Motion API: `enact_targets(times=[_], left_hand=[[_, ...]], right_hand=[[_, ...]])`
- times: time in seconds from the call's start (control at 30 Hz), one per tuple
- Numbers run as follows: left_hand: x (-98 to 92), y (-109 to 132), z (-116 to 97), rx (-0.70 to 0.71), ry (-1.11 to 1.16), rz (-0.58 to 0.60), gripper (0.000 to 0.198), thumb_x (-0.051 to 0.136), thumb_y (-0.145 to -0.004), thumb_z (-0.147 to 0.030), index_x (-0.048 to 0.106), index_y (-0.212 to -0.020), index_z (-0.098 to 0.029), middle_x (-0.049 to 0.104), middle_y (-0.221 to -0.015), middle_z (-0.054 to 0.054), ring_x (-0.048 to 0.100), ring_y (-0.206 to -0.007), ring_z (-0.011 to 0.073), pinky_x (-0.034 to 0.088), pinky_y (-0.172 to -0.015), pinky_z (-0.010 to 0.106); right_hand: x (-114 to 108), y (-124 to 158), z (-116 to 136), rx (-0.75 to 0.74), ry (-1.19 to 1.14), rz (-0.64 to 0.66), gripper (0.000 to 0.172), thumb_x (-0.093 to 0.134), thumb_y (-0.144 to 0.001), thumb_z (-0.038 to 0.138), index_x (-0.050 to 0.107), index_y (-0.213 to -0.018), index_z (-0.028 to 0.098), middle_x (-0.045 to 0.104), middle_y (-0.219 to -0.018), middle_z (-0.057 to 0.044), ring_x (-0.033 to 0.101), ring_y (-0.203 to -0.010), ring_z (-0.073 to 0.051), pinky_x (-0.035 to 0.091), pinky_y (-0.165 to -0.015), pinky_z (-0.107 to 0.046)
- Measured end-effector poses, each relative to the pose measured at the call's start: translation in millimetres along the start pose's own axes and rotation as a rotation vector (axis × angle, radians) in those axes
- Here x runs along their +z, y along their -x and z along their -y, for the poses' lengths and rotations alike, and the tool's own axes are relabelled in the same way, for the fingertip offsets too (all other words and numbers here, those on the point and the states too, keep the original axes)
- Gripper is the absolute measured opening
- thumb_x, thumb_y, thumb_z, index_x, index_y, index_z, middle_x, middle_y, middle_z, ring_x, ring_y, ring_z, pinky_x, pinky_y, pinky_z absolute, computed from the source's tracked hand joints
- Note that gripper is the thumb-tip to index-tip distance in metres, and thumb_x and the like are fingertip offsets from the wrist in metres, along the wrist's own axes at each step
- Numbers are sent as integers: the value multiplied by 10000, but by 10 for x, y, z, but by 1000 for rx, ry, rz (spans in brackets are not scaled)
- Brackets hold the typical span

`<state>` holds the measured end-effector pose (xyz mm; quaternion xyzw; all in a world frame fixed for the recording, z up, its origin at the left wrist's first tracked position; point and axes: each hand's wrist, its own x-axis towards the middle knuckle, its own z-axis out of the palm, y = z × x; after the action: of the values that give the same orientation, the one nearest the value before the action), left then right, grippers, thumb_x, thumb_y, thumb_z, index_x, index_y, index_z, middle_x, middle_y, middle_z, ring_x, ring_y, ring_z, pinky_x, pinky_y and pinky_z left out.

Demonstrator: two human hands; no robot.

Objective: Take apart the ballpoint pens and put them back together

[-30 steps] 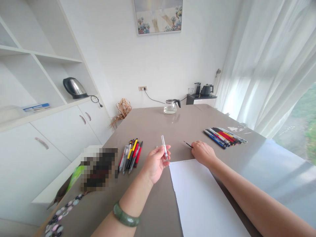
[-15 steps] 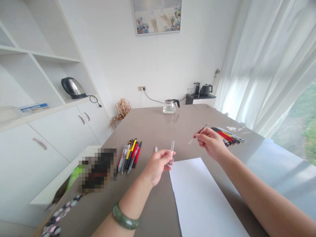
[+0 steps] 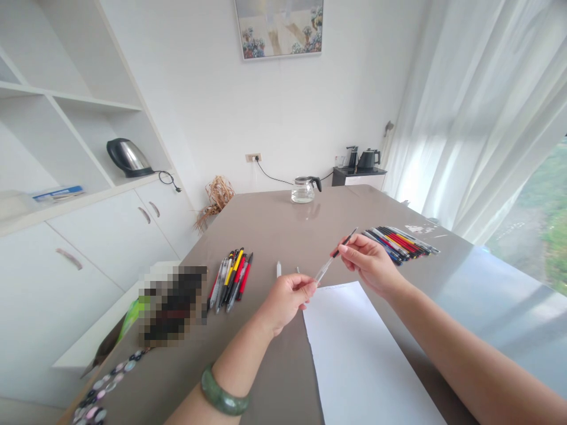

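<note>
My left hand (image 3: 290,298), a green bangle on its wrist, pinches a clear pen barrel (image 3: 321,274) above the top edge of a white sheet of paper (image 3: 363,342). Between the fingertips of my right hand (image 3: 365,260) is a thin pen refill (image 3: 349,236), dark along its upper part. Its lower end meets the barrel's upper opening; how far inside it reaches I cannot tell. Just beyond my left hand lie a whitish pen part (image 3: 279,269) and a small thin piece (image 3: 298,270), partly hidden.
Several pens (image 3: 231,278) lie bunched at the left. A row of refills and pens (image 3: 401,243) is beside my right hand, with white scraps (image 3: 420,228) past it. A glass pot (image 3: 303,191) stands at the back of the brown table (image 3: 261,224). A bead string (image 3: 113,378) lies front left.
My right hand has moved left and slightly down, bringing the refill to the barrel. My left hand has tilted the barrel rightward to meet it.
</note>
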<state>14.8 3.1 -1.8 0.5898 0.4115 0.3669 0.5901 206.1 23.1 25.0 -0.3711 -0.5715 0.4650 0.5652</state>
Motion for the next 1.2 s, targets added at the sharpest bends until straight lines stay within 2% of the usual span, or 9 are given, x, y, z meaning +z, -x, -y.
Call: enact_targets(times=[0.13, 0.3, 0.37, 0.7, 1.0, 1.2], left_hand=[[-1, 1, -7, 5, 14, 2, 322, 571, -694, -421, 643, -856, -152, 525, -678, 29, 468, -630, 127, 375, -554, 240], [1, 10, -22, -30, 59, 19, 350, 555, -704, -442, 639, -867, -144, 508, -698, 32, 470, -640, 124, 378, -558, 239], [-1, 13, -25, -36, 74, 33, 354, 549, -710, -444, 635, -875, -143, 502, -698, 30, 468, -641, 121, 377, -560, 237], [-13, 10, -1, -27, 120, 43, 314, 576, -696, -428, 632, -830, -149, 503, -683, 33, 460, -652, 126, 377, -557, 226], [-15, 0, 18, -5, 104, 30, 311, 585, -686, -429, 630, -811, -148, 531, -694, 38, 471, -646, 127, 385, -557, 226], [-16, 0, 14, -13, 74, 27, 308, 571, -703, -418, 630, -852, -156, 518, -688, 27, 468, -646, 123, 389, -569, 229]], right_hand=[[25, 25, -2, 31, 31, 70, 218, 601, -686, 371, 509, -687, 173, 606, -751, -35, 364, -483, -66, 288, -448, -224], [33, 50, -16, 88, 82, 121, 209, 580, -708, 366, 570, -676, 160, 483, -562, 26, 345, -481, -63, 269, -461, -215], [38, 53, -28, 107, 101, 130, 222, 581, -701, 378, 583, -684, 156, 455, -544, 33, 342, -483, -65, 267, -464, -215], [41, 57, -69, 149, 177, 158, 286, 578, -694, 405, 626, -776, 135, 452, -550, 17, 361, -520, -80, 293, -475, -214], [44, 55, -58, 164, 141, 173, 272, 593, -675, 407, 635, -724, 143, 427, -515, 23, 333, -489, -74, 255, -433, -208], [24, 46, -94, 187, 148, 168, 266, 603, -666, 406, 648, -718, 149, 468, -551, 13, 312, -482, -66, 246, -433, -212]])
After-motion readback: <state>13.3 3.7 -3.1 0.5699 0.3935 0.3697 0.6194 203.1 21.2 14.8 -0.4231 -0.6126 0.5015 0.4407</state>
